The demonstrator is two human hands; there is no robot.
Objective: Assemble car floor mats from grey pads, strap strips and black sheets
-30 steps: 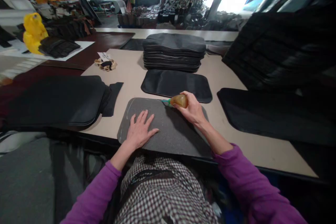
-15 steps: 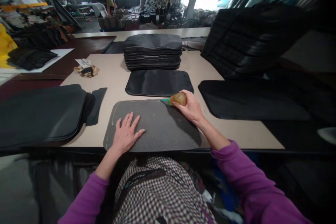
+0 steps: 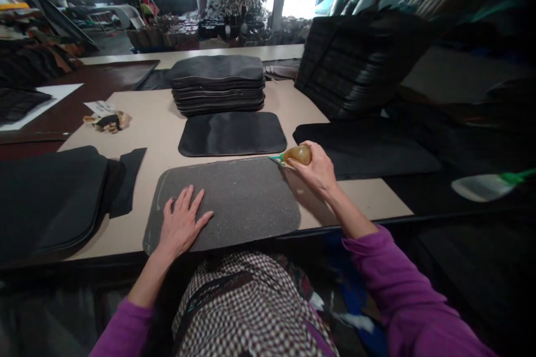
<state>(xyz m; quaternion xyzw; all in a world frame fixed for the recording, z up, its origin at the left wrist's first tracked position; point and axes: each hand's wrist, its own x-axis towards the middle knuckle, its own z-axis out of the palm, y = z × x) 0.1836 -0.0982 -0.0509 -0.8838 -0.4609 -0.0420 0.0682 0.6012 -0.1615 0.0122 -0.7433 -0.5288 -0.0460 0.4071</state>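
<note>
While right hand (image 3: 320,170) grips amber squeeze bottle (image 3: 298,154), green nozzle at upper right corner of grey felt mat (image 3: 228,201), frame centre, left hand (image 3: 181,224) lies open, flat on mat's lower left. Black mat (image 3: 233,133) just beyond, stack of black mats (image 3: 218,83) further up. Risk: nozzle overshooting corner, glue landing on beige table (image 3: 161,122); mat overhangs near edge, could slide if palm lifts.
</note>
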